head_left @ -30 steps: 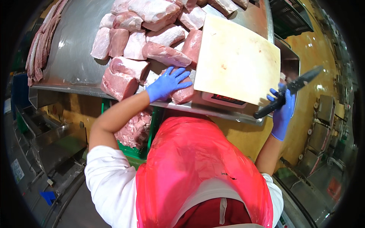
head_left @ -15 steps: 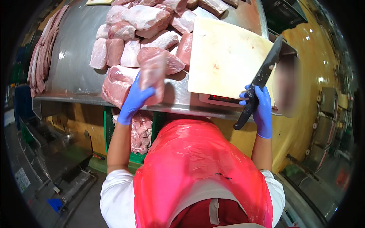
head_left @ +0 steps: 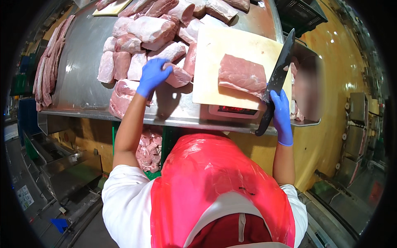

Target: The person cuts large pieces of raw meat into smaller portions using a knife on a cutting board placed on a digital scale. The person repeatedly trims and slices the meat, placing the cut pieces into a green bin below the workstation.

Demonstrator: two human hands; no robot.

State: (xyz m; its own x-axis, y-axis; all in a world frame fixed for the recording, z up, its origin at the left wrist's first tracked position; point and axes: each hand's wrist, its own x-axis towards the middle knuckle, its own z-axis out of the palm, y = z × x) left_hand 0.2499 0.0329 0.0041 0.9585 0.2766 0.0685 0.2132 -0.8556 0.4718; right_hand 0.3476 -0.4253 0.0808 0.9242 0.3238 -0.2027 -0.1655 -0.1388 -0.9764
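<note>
My left hand (head_left: 155,75), in a blue glove, reaches over the near edge of the meat pile. Its fingers are closed over the end of a chunk of raw meat (head_left: 179,77) lying on the steel table. My right hand (head_left: 282,118), gloved alike, grips a big knife (head_left: 282,62) by its black handle, the broad dark blade pointing away from me. Left of the blade a boneless slab of pink meat (head_left: 242,75) lies on a white cutting board (head_left: 209,93). Blade and slab look close together; whether they touch I cannot tell.
Below the board shows a scale (head_left: 237,110) with red digits. Several raw chunks (head_left: 151,31) are heaped on the steel table (head_left: 78,66); long strips (head_left: 51,62) lie far left. A steel tub (head_left: 310,121) holds meat at right. Trimmings (head_left: 149,151) fill a green crate beneath the edge.
The left hand has let go of the piece it held and moved up to another chunk at the pile. A slab now lies on the formerly bare board. The knife stays in the right hand.
</note>
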